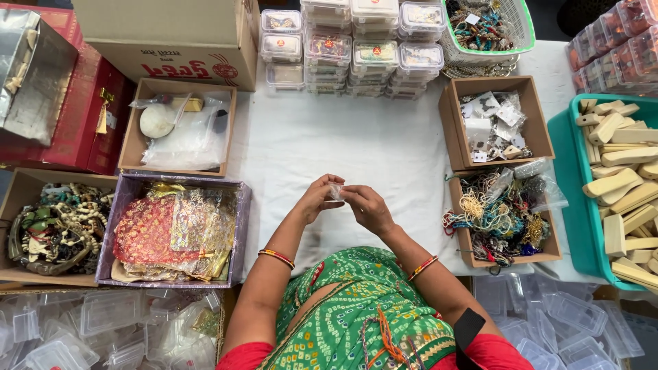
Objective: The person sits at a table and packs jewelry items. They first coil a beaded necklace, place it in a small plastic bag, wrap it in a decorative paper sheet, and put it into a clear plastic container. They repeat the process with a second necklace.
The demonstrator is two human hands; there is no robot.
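Over the white tablecloth (343, 147) my left hand (317, 199) and my right hand (368, 207) meet, fingertips together. Both pinch a small clear plastic pouch (336, 191) between them; what is inside it is too small to tell. Bangles ring both wrists. To the left lies a purple box (240, 236) of patterned red and gold pouches. A brown box (466, 236) of tangled bead strings sits just right of my right hand.
Stacked clear lidded boxes (356, 51) stand at the back. A brown box of small packets (538, 130), a teal tray of wooden pieces (572, 205), a box of bracelets (20, 188) and a box with plastic bags (130, 147) ring the cloth. Empty clear containers (110, 322) lie below.
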